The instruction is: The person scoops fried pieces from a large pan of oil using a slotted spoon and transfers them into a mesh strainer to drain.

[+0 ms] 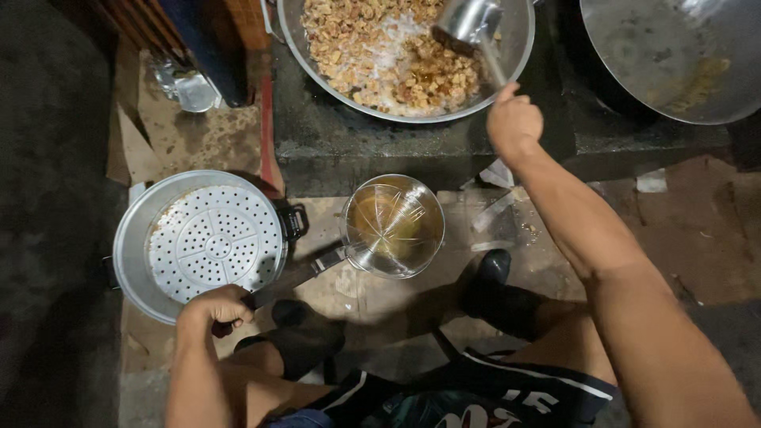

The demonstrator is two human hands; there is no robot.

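Observation:
My right hand (514,123) grips the handle of a metal ladle (469,22), whose bowl rests in a wide wok (517,49) full of golden fried pieces in bubbling oil. My left hand (216,307) holds the long handle of a wire-mesh strainer (392,224). The strainer hangs low in front of the stove, above the floor, and looks empty apart from an oily sheen. My legs and black boots show below it.
A large aluminium pot with a perforated steamer plate (208,239) stands on the floor at the left. A second wok (674,55) sits at the top right on the dark stove ledge (357,147). A metal cup (190,87) lies upper left.

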